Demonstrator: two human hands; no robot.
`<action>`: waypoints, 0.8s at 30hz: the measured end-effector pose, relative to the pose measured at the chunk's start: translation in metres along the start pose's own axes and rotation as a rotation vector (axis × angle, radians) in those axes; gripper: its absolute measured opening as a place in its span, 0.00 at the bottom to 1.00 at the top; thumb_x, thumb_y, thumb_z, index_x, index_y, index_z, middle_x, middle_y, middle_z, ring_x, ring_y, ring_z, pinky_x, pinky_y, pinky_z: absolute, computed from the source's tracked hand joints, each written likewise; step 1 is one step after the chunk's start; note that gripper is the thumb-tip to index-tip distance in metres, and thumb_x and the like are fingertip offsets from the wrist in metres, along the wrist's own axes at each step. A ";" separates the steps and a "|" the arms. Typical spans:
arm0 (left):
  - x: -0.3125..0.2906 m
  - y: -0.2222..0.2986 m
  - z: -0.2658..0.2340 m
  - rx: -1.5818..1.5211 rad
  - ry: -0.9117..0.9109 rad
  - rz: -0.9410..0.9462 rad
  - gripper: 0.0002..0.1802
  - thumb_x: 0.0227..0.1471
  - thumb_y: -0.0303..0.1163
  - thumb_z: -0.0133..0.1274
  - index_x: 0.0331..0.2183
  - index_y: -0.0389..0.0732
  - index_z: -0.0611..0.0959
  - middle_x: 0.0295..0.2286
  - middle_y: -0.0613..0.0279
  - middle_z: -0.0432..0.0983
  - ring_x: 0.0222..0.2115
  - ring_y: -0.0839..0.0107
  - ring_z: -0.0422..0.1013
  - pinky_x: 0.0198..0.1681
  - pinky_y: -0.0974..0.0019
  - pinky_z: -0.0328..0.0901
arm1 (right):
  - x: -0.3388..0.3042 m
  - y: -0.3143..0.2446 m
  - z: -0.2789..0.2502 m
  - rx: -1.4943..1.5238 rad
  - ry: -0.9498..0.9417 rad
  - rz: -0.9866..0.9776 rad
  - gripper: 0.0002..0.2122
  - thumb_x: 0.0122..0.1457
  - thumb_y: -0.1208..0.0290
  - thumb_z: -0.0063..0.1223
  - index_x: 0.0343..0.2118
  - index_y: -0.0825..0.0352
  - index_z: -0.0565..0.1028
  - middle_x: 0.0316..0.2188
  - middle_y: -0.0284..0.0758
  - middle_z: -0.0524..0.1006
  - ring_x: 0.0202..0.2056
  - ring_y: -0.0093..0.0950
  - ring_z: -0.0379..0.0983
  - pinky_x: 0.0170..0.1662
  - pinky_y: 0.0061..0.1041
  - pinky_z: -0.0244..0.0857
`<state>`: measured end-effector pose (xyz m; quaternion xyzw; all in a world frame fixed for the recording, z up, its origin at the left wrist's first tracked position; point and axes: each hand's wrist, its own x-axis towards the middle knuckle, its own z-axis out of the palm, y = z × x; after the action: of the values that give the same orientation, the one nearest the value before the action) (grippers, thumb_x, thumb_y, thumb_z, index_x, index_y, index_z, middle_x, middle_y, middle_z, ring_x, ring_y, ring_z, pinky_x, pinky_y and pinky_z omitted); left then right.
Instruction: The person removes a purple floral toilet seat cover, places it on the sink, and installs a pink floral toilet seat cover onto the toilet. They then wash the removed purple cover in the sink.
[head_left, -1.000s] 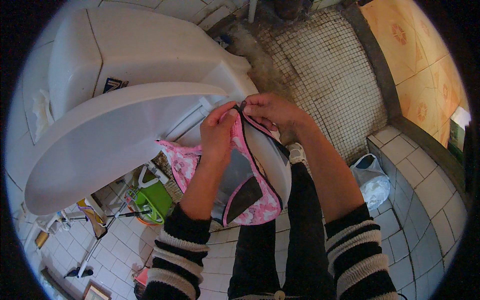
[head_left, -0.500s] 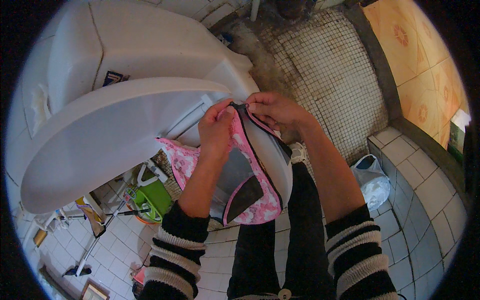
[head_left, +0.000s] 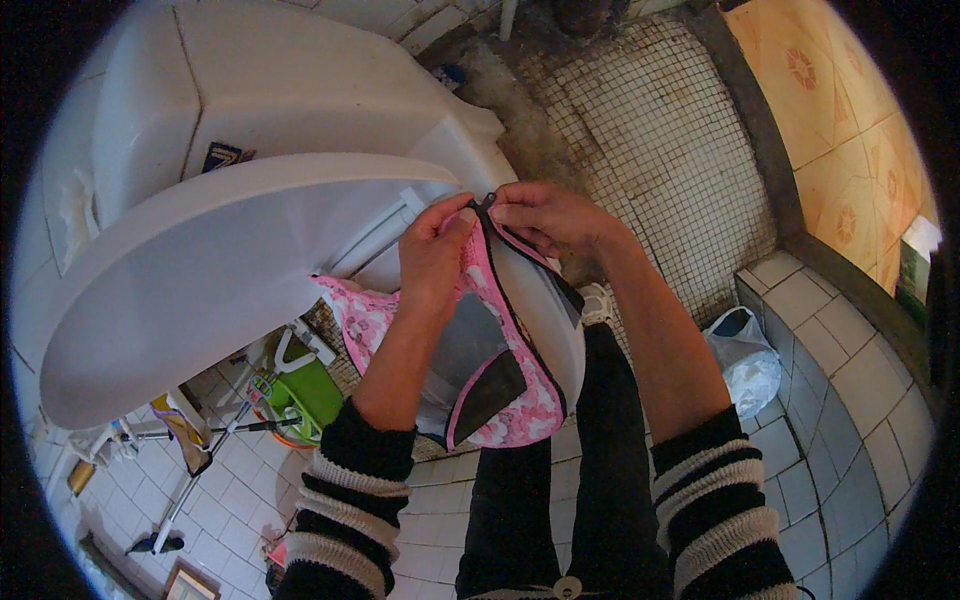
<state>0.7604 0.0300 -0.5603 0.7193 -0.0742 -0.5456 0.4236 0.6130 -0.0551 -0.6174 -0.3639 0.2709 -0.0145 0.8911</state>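
A pink floral toilet seat cover (head_left: 515, 430) with black zip edging and dark mesh-like patches hangs over the seat of a white toilet. At its far end, my left hand (head_left: 435, 255) is closed, thumb and fingers pinching the pink fabric by the black edge. Just beside it, my right hand (head_left: 555, 220) pinches the other black-edged strip, its remaining fingers curled. A small black tip, apparently the zip's end, pokes up between both sets of fingertips. My left forearm hides part of the cover's left side.
The raised toilet lid (head_left: 190, 280) stands at the left, before the white tank (head_left: 300, 80). A green container (head_left: 312, 393) and a mop-like pole lie lower left. At the right, a white plastic bag (head_left: 748, 370) rests by a tiled ledge (head_left: 830, 310). Mosaic tiles (head_left: 660, 150) cover the floor beyond.
Both hands have shifted slightly away from me, fingertips still together. The small black tip now sticks up higher between them. The rest of the cover lies as before.
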 end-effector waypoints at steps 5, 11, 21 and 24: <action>0.004 -0.006 0.001 -0.035 0.012 0.036 0.13 0.49 0.25 0.52 0.39 0.36 0.78 0.27 0.70 0.71 0.25 0.84 0.64 0.29 0.80 0.61 | 0.000 -0.002 0.000 -0.040 -0.012 0.000 0.09 0.59 0.61 0.44 0.29 0.61 0.69 0.12 0.22 0.60 0.11 0.11 0.53 0.12 0.13 0.47; 0.007 -0.005 -0.002 -0.027 0.002 -0.011 0.13 0.49 0.24 0.51 0.39 0.36 0.78 0.27 0.70 0.71 0.25 0.84 0.63 0.29 0.80 0.60 | -0.002 -0.006 0.002 0.022 0.003 0.051 0.09 0.59 0.60 0.45 0.28 0.60 0.69 0.11 0.21 0.59 0.12 0.11 0.53 0.13 0.12 0.47; 0.001 0.011 0.000 0.132 -0.071 -0.048 0.12 0.50 0.24 0.49 0.39 0.36 0.79 0.26 0.71 0.72 0.25 0.84 0.64 0.29 0.80 0.61 | -0.001 0.000 -0.002 0.065 -0.023 0.004 0.09 0.59 0.60 0.46 0.29 0.60 0.69 0.11 0.21 0.59 0.12 0.11 0.53 0.12 0.12 0.45; -0.004 0.021 0.004 0.302 -0.065 -0.065 0.11 0.50 0.24 0.48 0.37 0.36 0.80 0.26 0.68 0.73 0.26 0.83 0.65 0.30 0.79 0.62 | -0.001 0.000 -0.003 0.070 -0.019 0.020 0.08 0.59 0.61 0.46 0.29 0.60 0.69 0.11 0.21 0.59 0.11 0.11 0.52 0.12 0.12 0.44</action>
<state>0.7633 0.0169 -0.5426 0.7587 -0.1458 -0.5647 0.2903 0.6105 -0.0563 -0.6187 -0.3298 0.2656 -0.0115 0.9059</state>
